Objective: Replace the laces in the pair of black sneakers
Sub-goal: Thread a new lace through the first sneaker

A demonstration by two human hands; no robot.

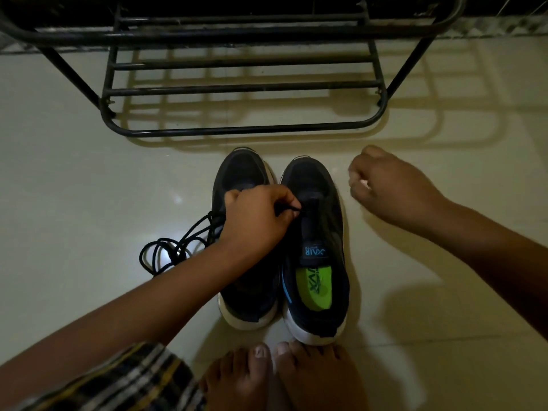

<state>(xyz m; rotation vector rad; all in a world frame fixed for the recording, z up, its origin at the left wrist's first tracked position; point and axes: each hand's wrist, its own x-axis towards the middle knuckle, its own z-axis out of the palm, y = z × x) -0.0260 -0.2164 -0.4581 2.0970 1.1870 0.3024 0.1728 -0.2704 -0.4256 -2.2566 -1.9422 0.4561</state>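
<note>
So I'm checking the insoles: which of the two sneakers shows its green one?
The sneaker on the right, beside the free right hand. Its green insole shows at the opening; the left hand and forearm cover the other sneaker.

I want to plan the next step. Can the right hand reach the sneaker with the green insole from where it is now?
Probably yes. The right hand hovers beside that sneaker, with only bare floor between. The left hand pinches a black lace at its tongue, so the heel end is freer.

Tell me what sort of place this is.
Probably a home entryway or shoe corner: a black metal shoe rack stands on a pale tiled floor, with a pair of sneakers set before it and bare feet nearby.
</note>
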